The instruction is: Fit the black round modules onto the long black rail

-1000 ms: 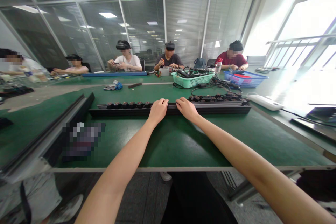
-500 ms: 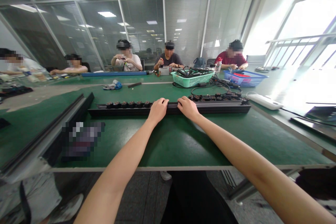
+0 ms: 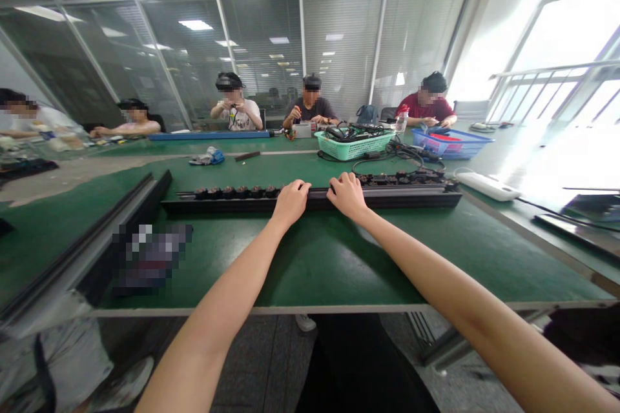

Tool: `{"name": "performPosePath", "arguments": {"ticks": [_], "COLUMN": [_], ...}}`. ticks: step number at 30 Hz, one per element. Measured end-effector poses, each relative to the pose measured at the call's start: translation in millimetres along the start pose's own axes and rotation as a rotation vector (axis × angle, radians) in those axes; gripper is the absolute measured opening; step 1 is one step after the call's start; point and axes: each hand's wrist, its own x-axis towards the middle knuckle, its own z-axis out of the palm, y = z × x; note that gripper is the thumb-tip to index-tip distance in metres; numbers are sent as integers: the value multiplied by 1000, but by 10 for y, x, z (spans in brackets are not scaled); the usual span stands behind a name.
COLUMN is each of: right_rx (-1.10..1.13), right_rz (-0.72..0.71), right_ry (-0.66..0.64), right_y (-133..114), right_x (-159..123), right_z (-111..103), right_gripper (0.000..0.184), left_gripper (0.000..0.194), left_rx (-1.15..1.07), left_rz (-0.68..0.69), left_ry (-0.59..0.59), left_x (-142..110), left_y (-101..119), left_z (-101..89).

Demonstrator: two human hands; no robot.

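Note:
A long black rail point(image 3: 232, 207) lies crosswise on the green table, with a grey strip along its length. Small dark round parts point(image 3: 241, 192) stand in a row along its left half. Near the middle of the rail, my left hand point(image 3: 291, 202) is closed over it, thumb and fingers together. My right hand point(image 3: 347, 196) sits a short gap to the right, its fingers curled down onto the same rail. Whether a small part is under either hand's fingertips is hidden. More dark parts point(image 3: 407, 178) are lined up behind the rail's right end.
A green basket point(image 3: 346, 150) of cables and a blue basket point(image 3: 465, 148) stand beyond the rail. At right is a white power strip point(image 3: 488, 186). Another long rail point(image 3: 77, 239) lies at left near a dark pouch point(image 3: 154, 258). Several people sit across the table.
My right hand's knuckles have risen slightly and its fingers are bent more steeply onto the rail. My left hand stays in place.

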Motion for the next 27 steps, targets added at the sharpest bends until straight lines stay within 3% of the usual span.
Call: {"name": "performPosePath", "arguments": {"ticks": [27], "right_rx": [66], "right_rz": [41], "right_ry": [-8], "right_y": [31], "right_x": [25], "right_z": [20], "right_gripper": [29], "left_gripper": [38], "left_rx": [10], "left_rz": [7], "left_ry": [-14], "left_x": [2], "left_y": [0], "left_z": [-8]}}
